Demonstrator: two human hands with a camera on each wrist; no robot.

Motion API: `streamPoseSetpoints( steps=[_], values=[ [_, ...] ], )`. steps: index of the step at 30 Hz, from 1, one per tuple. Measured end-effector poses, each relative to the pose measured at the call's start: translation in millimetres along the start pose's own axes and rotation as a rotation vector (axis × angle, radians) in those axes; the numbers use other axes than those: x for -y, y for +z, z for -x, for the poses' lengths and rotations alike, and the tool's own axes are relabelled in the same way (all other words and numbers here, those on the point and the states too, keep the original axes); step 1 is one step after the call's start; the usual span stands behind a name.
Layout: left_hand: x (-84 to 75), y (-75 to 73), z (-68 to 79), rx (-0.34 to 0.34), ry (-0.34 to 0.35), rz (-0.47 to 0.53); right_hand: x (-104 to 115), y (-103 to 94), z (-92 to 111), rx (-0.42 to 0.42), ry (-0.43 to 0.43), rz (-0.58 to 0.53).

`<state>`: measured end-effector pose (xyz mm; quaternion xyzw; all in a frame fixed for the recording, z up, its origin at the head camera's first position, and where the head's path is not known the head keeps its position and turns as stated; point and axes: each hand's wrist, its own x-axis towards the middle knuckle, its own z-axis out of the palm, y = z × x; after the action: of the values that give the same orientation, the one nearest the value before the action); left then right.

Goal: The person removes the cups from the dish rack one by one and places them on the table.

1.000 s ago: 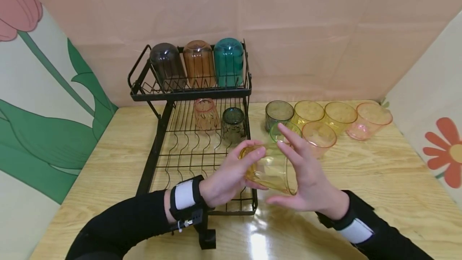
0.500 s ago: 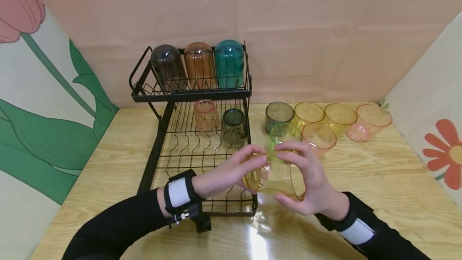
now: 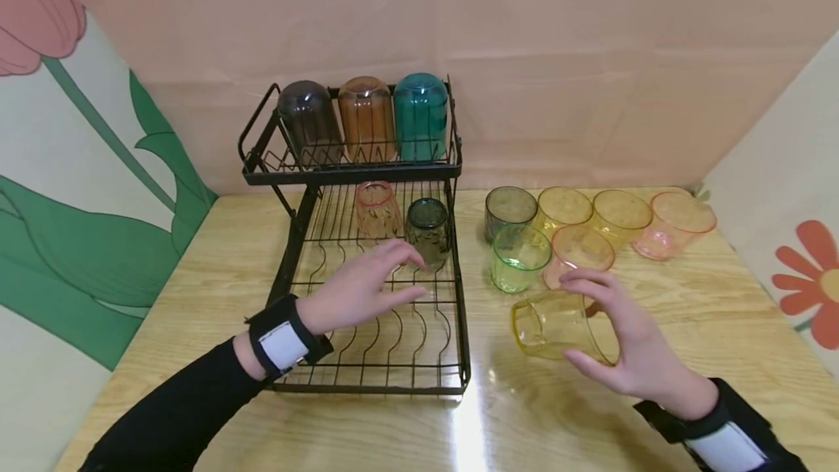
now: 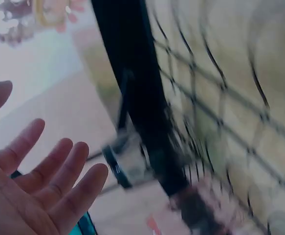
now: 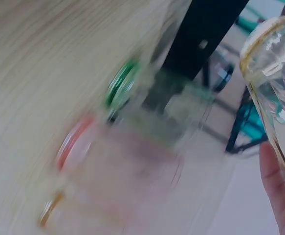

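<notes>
My right hand (image 3: pixel 632 352) grips a clear yellow glass (image 3: pixel 550 323) near its rim, fingers on one side and thumb on the other. The glass lies tilted on its side in the air, its base towards the rack. In the right wrist view the yellow glass (image 5: pixel 274 88) shows at the right edge, partly cut off. My left hand (image 3: pixel 357 288) hovers over the lower tier of the black wire rack (image 3: pixel 464 341), holding nothing, its fingers spread in the left wrist view. On that tier, a pink glass (image 3: pixel 378 213) and a dark grey glass (image 3: pixel 428 228) stand upside down.
The rack's upper tier bears a dark glass (image 3: pixel 311 119), a brown glass (image 3: pixel 367 119) and a teal glass (image 3: pixel 421 119), all upside down. Right of the rack, a green glass (image 3: pixel 520 261), a grey glass (image 3: pixel 510 211) and several yellow and pink ones stand grouped on the wooden table (image 3: pixel 708 326).
My left hand has let go of the yellow glass and moved left over the rack. The right hand has moved right with the glass.
</notes>
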<state>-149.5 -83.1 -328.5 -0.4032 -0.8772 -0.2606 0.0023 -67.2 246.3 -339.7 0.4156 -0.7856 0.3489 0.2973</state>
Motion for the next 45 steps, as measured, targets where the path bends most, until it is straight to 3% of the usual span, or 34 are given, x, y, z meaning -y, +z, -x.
streamPoseSetpoints(
  steps=[9,14,19,25,31,45],
  values=[
    [20.5,-12.6,5.2,-0.028,0.015,-0.199,-29.2,-47.8,41.0,0.33,0.312,0.386],
    [25.4,-13.5,7.9,-0.02,0.028,-0.23,-41.5,-67.8,46.4,0.424,0.446,0.491],
    [28.0,-14.7,9.5,-0.025,0.042,-0.231,-62.9,-82.8,48.8,0.443,0.516,0.581],
    [30.5,-16.2,11.0,-0.007,0.035,-0.249,-92.7,-91.5,50.3,0.445,0.507,0.634],
    [33.0,-16.5,13.4,0.012,0.021,-0.265,-112.5,-89.1,49.5,0.517,0.594,0.661],
    [48.6,-16.3,28.4,0.012,-0.036,-0.287,-141.8,-79.9,68.6,0.487,0.638,0.634]
  ],
)
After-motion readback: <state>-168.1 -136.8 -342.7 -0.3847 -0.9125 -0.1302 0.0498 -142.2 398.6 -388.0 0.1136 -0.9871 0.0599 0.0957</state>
